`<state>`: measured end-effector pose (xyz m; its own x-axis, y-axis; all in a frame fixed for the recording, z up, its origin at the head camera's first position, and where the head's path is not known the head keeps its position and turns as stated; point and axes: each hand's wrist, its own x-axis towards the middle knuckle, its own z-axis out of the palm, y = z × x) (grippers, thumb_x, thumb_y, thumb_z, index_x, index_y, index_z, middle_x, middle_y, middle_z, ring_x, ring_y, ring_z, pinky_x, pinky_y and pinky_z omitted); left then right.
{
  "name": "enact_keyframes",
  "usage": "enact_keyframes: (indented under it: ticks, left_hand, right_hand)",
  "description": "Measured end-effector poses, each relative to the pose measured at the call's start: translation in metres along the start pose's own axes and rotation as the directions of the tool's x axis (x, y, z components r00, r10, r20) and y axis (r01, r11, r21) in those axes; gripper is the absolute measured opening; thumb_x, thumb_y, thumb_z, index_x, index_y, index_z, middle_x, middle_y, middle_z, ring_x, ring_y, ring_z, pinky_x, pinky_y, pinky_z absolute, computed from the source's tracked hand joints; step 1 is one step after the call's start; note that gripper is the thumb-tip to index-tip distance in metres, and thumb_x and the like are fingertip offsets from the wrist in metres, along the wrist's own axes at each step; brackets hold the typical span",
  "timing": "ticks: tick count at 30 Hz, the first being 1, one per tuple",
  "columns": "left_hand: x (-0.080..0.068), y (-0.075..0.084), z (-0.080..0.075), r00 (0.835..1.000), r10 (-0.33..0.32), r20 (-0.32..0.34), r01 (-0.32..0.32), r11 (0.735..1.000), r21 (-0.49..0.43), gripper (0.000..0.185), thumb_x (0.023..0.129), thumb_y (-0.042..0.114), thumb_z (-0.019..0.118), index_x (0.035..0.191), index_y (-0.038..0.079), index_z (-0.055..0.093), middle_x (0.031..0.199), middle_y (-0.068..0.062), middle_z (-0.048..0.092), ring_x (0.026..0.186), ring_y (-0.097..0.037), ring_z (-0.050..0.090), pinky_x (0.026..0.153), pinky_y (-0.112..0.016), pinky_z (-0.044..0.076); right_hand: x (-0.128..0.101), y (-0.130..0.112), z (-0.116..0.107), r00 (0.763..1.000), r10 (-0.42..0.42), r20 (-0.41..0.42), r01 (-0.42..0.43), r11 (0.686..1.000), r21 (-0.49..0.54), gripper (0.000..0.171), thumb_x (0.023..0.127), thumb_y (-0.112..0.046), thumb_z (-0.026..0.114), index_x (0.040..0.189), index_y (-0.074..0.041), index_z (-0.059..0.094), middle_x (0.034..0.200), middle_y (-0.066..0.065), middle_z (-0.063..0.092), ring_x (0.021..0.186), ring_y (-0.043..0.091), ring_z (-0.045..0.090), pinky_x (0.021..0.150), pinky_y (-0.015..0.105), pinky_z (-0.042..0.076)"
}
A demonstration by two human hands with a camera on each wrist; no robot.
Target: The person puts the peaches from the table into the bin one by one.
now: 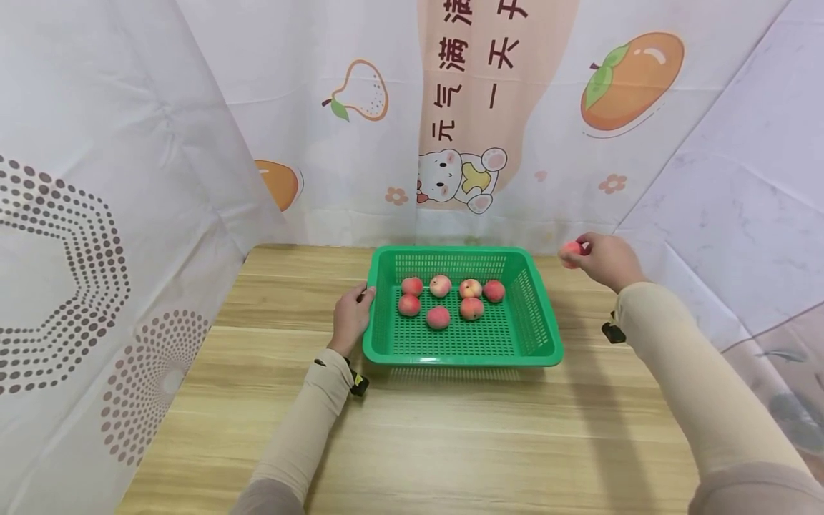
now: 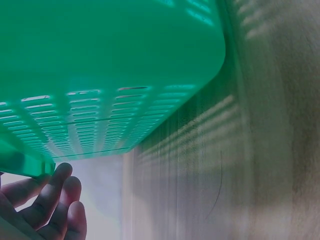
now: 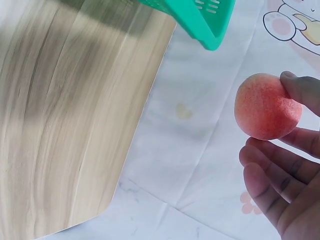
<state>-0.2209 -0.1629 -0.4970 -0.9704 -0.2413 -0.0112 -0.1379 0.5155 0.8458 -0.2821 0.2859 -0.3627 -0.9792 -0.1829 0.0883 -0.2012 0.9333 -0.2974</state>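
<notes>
Green slotted basket (image 1: pixel 539 323) sits on the wooden bench (image 1: pixel 450 443), towards the back, close to the printed cloth backdrop (image 1: pixel 360 179).

Seven peaches (image 1: pixel 439 317) lie inside the basket, in two loose rows on its floor, all in the far half.

Left hand (image 1: pixel 350 320) rests against the basket's left rim, fingers hooked over the edge; grip grasping the rim. Left wrist view shows the fingers (image 2: pixel 47 200) curled just under the green lip, basket wall filling most of the frame.

Right hand (image 1: pixel 605 259) is raised off to the right of the basket, beyond its far right corner, above the bench edge. Grip pinching one more peach (image 1: pixel 570 252) between thumb and fingertips. Right wrist view confirms: peach (image 3: pixel 266 106) held at the fingertips, thumb on top, remaining fingers spread loose beneath, basket corner (image 3: pixel 210 20) well apart from it.

Both forearms in beige sleeves.
</notes>
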Motion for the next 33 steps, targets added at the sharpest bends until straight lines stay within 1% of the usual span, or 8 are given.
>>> enact_keyframes:
  ticks: [5, 11, 20, 28, 33]
  left_hand:
    - [-0.001, 0.000, 0.000, 1.000, -0.001, 0.003, 0.001, 1.000, -0.008, 0.052, 0.101, 0.043, 0.047, 0.140, 0.008, 0.054, 0.133, -0.014, 0.062, 0.122, -0.033, 0.058, 0.099, -0.048, 0.047]
    - [0.000, -0.001, 0.000, 1.000, -0.016, 0.007, 0.016, 1.000, -0.012, 0.053, 0.101, 0.044, 0.048, 0.141, 0.009, 0.053, 0.136, -0.013, 0.060, 0.125, -0.032, 0.056, 0.102, -0.048, 0.046]
    - [0.001, -0.002, 0.000, 1.000, -0.025, 0.010, 0.025, 0.999, -0.024, 0.053, 0.101, 0.043, 0.049, 0.141, 0.010, 0.053, 0.136, -0.013, 0.060, 0.126, -0.032, 0.055, 0.103, -0.048, 0.045]
    - [0.001, -0.001, 0.000, 1.000, -0.018, 0.001, 0.018, 1.000, -0.021, 0.052, 0.101, 0.043, 0.049, 0.140, 0.009, 0.054, 0.136, -0.013, 0.060, 0.127, -0.032, 0.055, 0.104, -0.048, 0.045]
    - [0.001, 0.000, 0.000, 1.000, -0.018, -0.002, 0.018, 1.000, -0.020, 0.051, 0.101, 0.042, 0.049, 0.140, 0.009, 0.054, 0.136, -0.014, 0.060, 0.126, -0.033, 0.055, 0.103, -0.049, 0.045]
  right_hand:
    - [0.006, -0.009, 0.004, 1.000, -0.009, 0.007, 0.009, 1.000, 0.007, 0.046, 0.092, -0.037, 0.064, 0.111, 0.005, 0.064, 0.092, 0.023, 0.068, 0.079, 0.034, 0.060, 0.073, 0.049, 0.046]
    - [0.011, -0.020, 0.006, 1.000, -0.015, 0.027, 0.015, 1.000, 0.021, 0.046, 0.094, -0.037, 0.062, 0.112, 0.005, 0.063, 0.093, 0.022, 0.068, 0.080, 0.033, 0.059, 0.074, 0.050, 0.046]
    - [0.016, -0.034, 0.013, 1.000, -0.023, 0.012, 0.023, 1.000, 0.017, 0.047, 0.093, -0.035, 0.063, 0.115, 0.007, 0.063, 0.094, 0.024, 0.068, 0.082, 0.035, 0.060, 0.075, 0.050, 0.048]
    - [0.022, -0.045, 0.020, 0.997, -0.019, 0.069, 0.016, 0.999, 0.033, 0.043, 0.095, -0.031, 0.060, 0.116, 0.007, 0.062, 0.098, 0.024, 0.067, 0.083, 0.033, 0.060, 0.075, 0.048, 0.050]
    - [0.025, -0.047, 0.024, 0.996, -0.013, 0.086, 0.009, 0.999, 0.041, 0.043, 0.095, -0.031, 0.060, 0.116, 0.007, 0.062, 0.103, 0.025, 0.067, 0.086, 0.034, 0.060, 0.077, 0.049, 0.050]
